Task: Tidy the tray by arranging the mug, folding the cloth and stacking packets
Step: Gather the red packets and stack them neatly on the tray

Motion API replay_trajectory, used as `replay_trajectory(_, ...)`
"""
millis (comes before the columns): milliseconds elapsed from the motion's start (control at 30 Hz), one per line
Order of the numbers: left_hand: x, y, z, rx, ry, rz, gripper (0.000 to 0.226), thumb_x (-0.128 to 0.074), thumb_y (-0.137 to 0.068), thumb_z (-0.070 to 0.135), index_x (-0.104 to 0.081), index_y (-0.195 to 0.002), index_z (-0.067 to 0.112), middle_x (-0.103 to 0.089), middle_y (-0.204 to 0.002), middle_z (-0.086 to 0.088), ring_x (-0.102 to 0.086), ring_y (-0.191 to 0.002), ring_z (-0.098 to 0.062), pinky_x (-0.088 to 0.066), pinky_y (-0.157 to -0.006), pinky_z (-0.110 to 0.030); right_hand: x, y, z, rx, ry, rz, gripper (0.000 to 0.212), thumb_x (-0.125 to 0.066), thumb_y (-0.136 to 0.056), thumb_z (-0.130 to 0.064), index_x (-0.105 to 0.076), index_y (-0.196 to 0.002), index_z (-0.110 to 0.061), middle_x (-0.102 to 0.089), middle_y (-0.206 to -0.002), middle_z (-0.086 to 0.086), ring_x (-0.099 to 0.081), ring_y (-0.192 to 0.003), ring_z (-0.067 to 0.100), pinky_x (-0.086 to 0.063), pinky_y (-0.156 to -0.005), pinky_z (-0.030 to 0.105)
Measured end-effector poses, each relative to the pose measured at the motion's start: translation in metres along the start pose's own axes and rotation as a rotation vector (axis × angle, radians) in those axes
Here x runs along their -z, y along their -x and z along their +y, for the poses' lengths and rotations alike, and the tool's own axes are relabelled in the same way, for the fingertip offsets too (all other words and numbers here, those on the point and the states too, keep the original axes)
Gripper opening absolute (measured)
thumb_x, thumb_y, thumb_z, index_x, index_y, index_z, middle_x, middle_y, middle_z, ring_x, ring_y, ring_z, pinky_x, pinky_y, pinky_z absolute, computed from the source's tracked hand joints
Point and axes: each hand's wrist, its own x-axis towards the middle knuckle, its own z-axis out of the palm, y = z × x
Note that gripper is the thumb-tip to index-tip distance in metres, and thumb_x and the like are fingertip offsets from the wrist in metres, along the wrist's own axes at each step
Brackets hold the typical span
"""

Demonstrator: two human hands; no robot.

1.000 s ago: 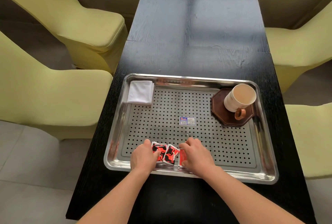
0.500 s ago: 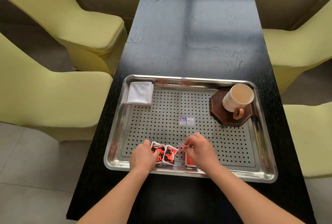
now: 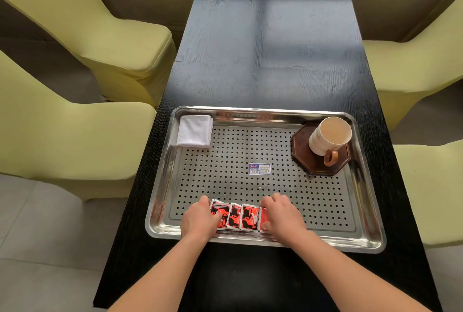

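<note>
Several red and black packets lie side by side in an overlapping row at the near edge of the perforated steel tray. My left hand holds the row's left end with curled fingers. At the right end, my right hand grips the last packet. A white folded cloth sits in the tray's far left corner. In the far right corner a cream mug with a brown handle stands on a dark octagonal coaster.
The tray rests on a narrow black wooden table. Yellow-green chairs line both long sides. A small blue and white sticker marks the tray's middle.
My right hand brought its packet back leftward against the row, so the packets now sit side by side between both hands. The left hand stayed in place.
</note>
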Motion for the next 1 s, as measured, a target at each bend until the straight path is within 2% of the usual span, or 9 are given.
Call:
replay_trajectory(200, 0.0, 0.0, 0.0, 0.003, 0.001, -0.007, 0.027, -0.067, -0.091, 0.041, -0.053, -0.102, 0.021, -0.065, -0.089, 0.004, -0.061, -0.079, -0.014, -0.044, -0.063, -0.028, 0.009, -0.003, 0.002, -0.112, -0.154, 0.048, 0.017, -0.075, -0.079, -0.028, -0.06, -0.086, -0.026, -0.053, -0.093, -0.008, -0.049, -0.097, 0.016, -0.047, -0.079, 0.03)
replay_trajectory(300, 0.0, 0.001, 0.0, 0.007, 0.0, -0.001, 0.026, -0.067, -0.091, 0.041, -0.052, -0.101, 0.022, -0.065, -0.088, 0.004, -0.062, -0.078, -0.015, -0.046, -0.063, -0.028, 0.014, 0.0, 0.008, -0.111, -0.29, 0.22, 0.027, -0.078, -0.077, -0.019, -0.052, -0.07, -0.027, -0.053, -0.081, -0.011, -0.051, -0.087, 0.015, -0.047, -0.07, 0.03)
replay_trajectory(367, 0.001, 0.001, 0.0, 0.002, -0.006, 0.003, 0.027, -0.067, -0.091, 0.042, -0.052, -0.102, 0.021, -0.064, -0.088, 0.004, -0.061, -0.078, -0.015, -0.045, -0.063, -0.028, 0.012, 0.004, 0.009, -0.039, -0.258, 0.238, 0.03, -0.079, -0.078, -0.02, -0.051, -0.071, -0.026, -0.051, -0.082, -0.013, -0.048, -0.086, 0.014, -0.044, -0.068, 0.027)
replay_trajectory(467, 0.0, 0.002, 0.002, -0.003, -0.011, 0.006, 0.028, -0.066, -0.091, 0.043, -0.053, -0.103, 0.021, -0.064, -0.09, 0.004, -0.061, -0.079, -0.015, -0.045, -0.064, -0.028, 0.003, 0.013, 0.008, 0.041, -0.199, 0.06, 0.027, -0.081, -0.076, -0.034, -0.056, -0.081, -0.028, -0.05, -0.096, -0.011, -0.045, -0.096, 0.013, -0.044, -0.077, 0.026)
replay_trajectory(567, -0.001, 0.002, 0.002, -0.01, 0.004, 0.015, 0.03, -0.067, -0.091, 0.042, -0.057, -0.109, 0.02, -0.061, -0.103, 0.0, -0.061, -0.088, -0.017, -0.05, -0.073, -0.03, 0.004, 0.017, 0.013, 0.019, -0.276, -0.076, 0.037, -0.081, -0.066, -0.054, -0.061, -0.087, -0.032, -0.052, -0.104, -0.012, -0.045, -0.104, 0.009, -0.046, -0.085, 0.029)
replay_trajectory(667, -0.004, 0.002, 0.002, -0.011, 0.016, 0.03, 0.033, -0.068, -0.09, 0.041, -0.059, -0.112, 0.018, -0.059, -0.105, -0.001, -0.059, -0.091, -0.017, -0.05, -0.077, -0.03, 0.009, 0.016, 0.013, -0.025, -0.318, -0.098, 0.047, -0.074, -0.063, -0.069, -0.065, -0.091, -0.033, -0.052, -0.103, -0.014, -0.051, -0.1, 0.007, -0.048, -0.08, 0.029)
replay_trajectory(733, -0.007, 0.002, 0.002, -0.02, 0.025, 0.038, 0.034, -0.07, -0.089, 0.039, -0.057, -0.114, 0.019, -0.06, -0.103, 0.0, -0.06, -0.089, -0.016, -0.049, -0.075, -0.029, 0.009, 0.014, 0.009, -0.047, -0.304, -0.082, 0.044, -0.076, -0.066, -0.064, -0.066, -0.094, -0.031, -0.051, -0.102, -0.012, -0.055, -0.094, 0.008, -0.048, -0.075, 0.028)
replay_trajectory(867, -0.009, 0.003, 0.003, -0.04, 0.05, 0.034, 0.034, -0.07, -0.09, 0.037, -0.058, -0.117, 0.021, -0.061, -0.104, 0.0, -0.06, -0.09, -0.016, -0.051, -0.079, -0.03, 0.002, 0.011, -0.001, -0.109, -0.313, -0.004, 0.019, -0.079, -0.079, -0.03, -0.067, -0.093, -0.025, -0.049, -0.102, -0.006, -0.057, -0.091, 0.014, -0.055, -0.081, 0.032)
replay_trajectory(1000, -0.011, 0.004, 0.005, -0.058, 0.07, 0.013, 0.031, -0.069, -0.09, 0.036, -0.062, -0.117, 0.021, -0.065, -0.108, 0.002, -0.061, -0.093, -0.015, -0.05, -0.078, -0.029, -0.006, 0.011, -0.007, -0.075, -0.402, 0.022, 0.017, -0.079, -0.081, -0.015, -0.067, -0.085, -0.026, -0.05, -0.1, -0.009, -0.052, -0.099, 0.013, -0.051, -0.083, 0.027)
